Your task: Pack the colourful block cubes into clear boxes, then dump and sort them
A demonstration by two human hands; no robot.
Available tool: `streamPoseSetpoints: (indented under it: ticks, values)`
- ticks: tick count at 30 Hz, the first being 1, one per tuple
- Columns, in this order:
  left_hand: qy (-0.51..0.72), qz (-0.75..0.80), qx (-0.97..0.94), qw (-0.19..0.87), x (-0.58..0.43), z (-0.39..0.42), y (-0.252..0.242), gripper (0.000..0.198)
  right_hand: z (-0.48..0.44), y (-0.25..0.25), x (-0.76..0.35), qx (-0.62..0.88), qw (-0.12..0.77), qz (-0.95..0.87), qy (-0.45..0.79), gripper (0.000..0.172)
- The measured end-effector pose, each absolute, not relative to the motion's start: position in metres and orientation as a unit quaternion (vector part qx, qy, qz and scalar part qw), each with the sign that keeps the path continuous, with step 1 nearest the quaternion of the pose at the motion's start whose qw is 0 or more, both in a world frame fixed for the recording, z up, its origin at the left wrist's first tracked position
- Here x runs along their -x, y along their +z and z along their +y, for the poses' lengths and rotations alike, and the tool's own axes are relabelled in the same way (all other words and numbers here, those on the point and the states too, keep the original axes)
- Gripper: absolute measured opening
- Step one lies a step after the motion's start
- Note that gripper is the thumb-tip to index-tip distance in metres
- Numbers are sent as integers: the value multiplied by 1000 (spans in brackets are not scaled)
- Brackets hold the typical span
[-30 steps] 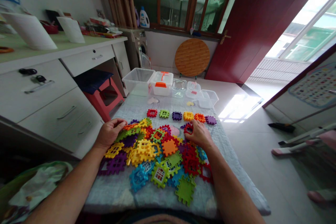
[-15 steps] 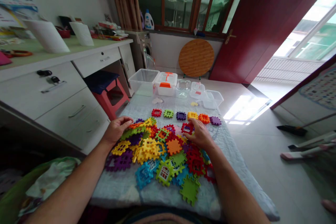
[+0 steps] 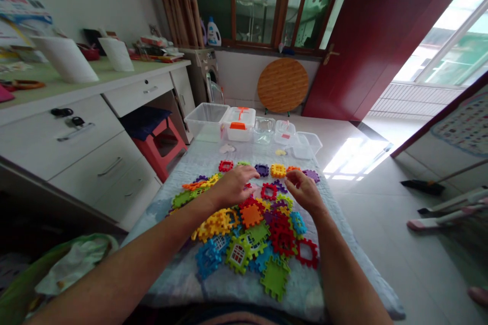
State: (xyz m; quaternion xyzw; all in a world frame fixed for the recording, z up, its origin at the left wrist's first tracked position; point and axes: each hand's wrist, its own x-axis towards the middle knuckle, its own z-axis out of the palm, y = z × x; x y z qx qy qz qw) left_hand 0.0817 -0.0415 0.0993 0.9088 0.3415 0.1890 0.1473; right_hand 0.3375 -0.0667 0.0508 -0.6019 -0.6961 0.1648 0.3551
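Note:
Colourful plastic building pieces with notched edges lie in a pile [image 3: 251,216] on the cloth-covered table. Beyond it runs a row of single pieces: a red piece [image 3: 226,166], a purple piece [image 3: 262,170], a yellow piece [image 3: 278,170] and others. My left hand [image 3: 238,184] reaches over the pile, fingers stretched forward and apart, and partly hides the green piece in the row. Close to the orange piece [image 3: 293,168] is my right hand [image 3: 305,190], its fingers loosely bent and apart. I see nothing held in either hand. A red square frame [image 3: 269,191] rests between the hands.
Along the table's far edge stand a clear open bin [image 3: 208,119], a lidded box with orange handle [image 3: 239,124] and smaller clear containers [image 3: 285,133]. A red stool [image 3: 163,147] and a white desk [image 3: 91,147] are on the left.
My left hand has moved right, from the pile's left side to near the row. My right hand has left the red frame and shifted slightly right.

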Motion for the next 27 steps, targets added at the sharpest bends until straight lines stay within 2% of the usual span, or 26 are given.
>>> streamPoseSetpoints:
  ticks: [5, 10, 21, 27]
  values:
    - [36, 308, -949, 62, -138, -28, 83, 30, -61, 44, -352, 631, 298, -695, 173, 14]
    - [-41, 326, -944, 39, -156, -24, 76, 26, -57, 36, -354, 635, 290, -694, 173, 13]
    - [-82, 353, -931, 49, -169, -18, 77, 29, -54, 27, -353, 631, 294, -697, 172, 13]
    - [-58, 335, -940, 37, -171, -19, 79, 35, -52, 24, -355, 634, 292, -695, 172, 13]
